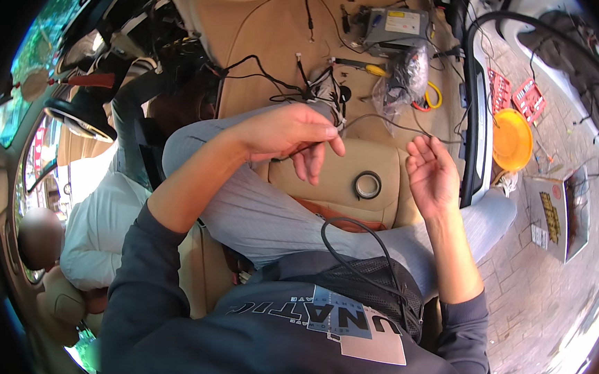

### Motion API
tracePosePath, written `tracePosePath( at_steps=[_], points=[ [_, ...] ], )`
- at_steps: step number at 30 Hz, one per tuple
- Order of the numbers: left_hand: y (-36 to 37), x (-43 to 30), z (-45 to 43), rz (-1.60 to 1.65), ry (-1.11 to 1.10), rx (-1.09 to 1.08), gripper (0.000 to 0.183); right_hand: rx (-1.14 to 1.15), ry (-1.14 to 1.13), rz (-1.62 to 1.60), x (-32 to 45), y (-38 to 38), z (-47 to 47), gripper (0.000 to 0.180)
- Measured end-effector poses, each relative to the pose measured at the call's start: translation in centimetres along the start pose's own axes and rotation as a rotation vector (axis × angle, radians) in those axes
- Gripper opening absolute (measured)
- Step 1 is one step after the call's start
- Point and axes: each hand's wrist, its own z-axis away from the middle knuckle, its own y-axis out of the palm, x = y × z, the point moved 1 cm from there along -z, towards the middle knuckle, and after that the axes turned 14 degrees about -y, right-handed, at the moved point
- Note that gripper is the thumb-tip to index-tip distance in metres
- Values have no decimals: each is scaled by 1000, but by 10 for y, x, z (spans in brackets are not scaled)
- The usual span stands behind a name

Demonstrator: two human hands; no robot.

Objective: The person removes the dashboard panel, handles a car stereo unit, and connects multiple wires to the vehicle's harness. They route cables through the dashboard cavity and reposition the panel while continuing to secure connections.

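My left hand [298, 137] is over my bent leg, its thumb and fingers holding a thin black cable [382, 118]. A short piece of the cable shows past the palm side of that hand. From there it runs in a shallow arc to my right hand [434, 178], which pinches it at the fingertips, palm turned up. Below and between the hands, a roll of black tape [368, 185] lies on the beige car seat [326, 178]. A thicker black cable [330, 236] loops over my lap and a dark mesh pouch [376, 276] at my waist.
Black wiring harnesses [266, 72] hang from the opened dashboard [149, 25]. On the floor are a grey metal unit [396, 29] and a clear plastic bag [408, 77]. A person in white [104, 225] sits at left. Outside lie a yellow basin [512, 140], red tool case [528, 100] and box [553, 215].
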Motion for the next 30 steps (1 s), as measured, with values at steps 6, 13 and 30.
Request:
tracePosePath(
  at_steps=[6,13,30],
  points=[
    [7,4,-12,148,-45,158,32,-57,-18,-77,-4,7,-1,22],
    [11,13,-21,34,-142,221,30,-94,-121,-26,-12,16,-7,15],
    [0,28,-34,-431,-92,31,27,67,-312,209,9,17,3,32]
  ],
)
